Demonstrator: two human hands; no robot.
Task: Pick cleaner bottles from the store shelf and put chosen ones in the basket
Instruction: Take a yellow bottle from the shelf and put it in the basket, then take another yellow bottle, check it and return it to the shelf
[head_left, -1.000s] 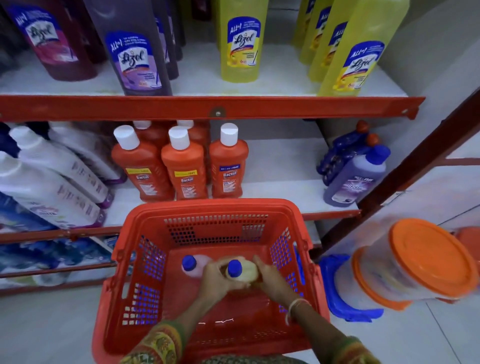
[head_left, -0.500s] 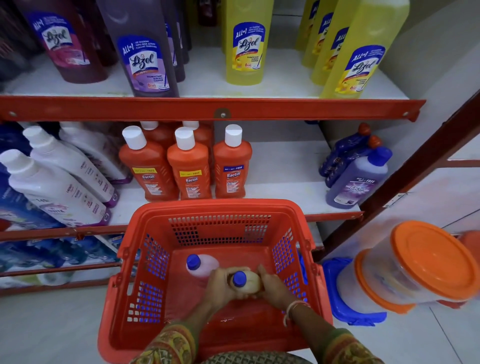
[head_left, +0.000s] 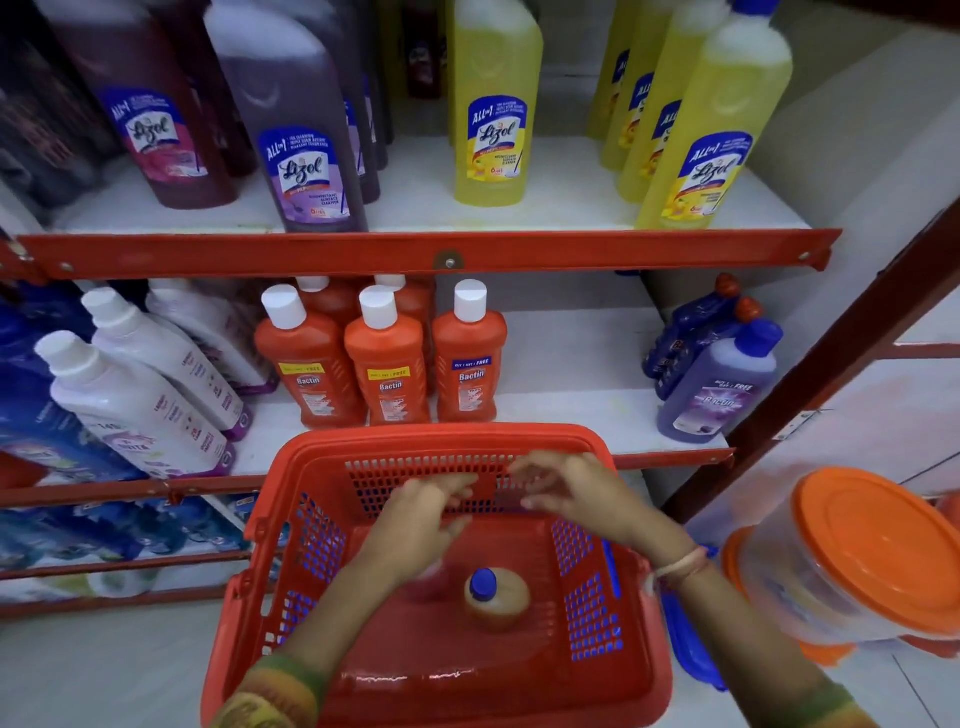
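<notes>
two hands: your left hand (head_left: 426, 512) and right hand (head_left: 569, 491) are both raised over the far end of the red basket (head_left: 441, 439), empty.
fingers: both sets loosely spread and released, gripping nothing; slightly blurred.
basket contents: one pale bottle with a blue cap (head_left: 496, 597) stands on the basket floor, apart from both hands. beside it, under your left wrist, a pinkish shape (head_left: 434, 579) is too hidden to identify.
middle shelf: three orange bactin bottles (head_left: 384, 374) with white caps stand in front, more behind; white bottles (head_left: 135, 395) at left; a purple bottle (head_left: 719, 387) at right.
top shelf: yellow lizol bottles (head_left: 493, 104) at right, dark purple lizol bottles (head_left: 296, 130) at left.
right edge: orange-lidded tub (head_left: 878, 545), near the basket.
</notes>
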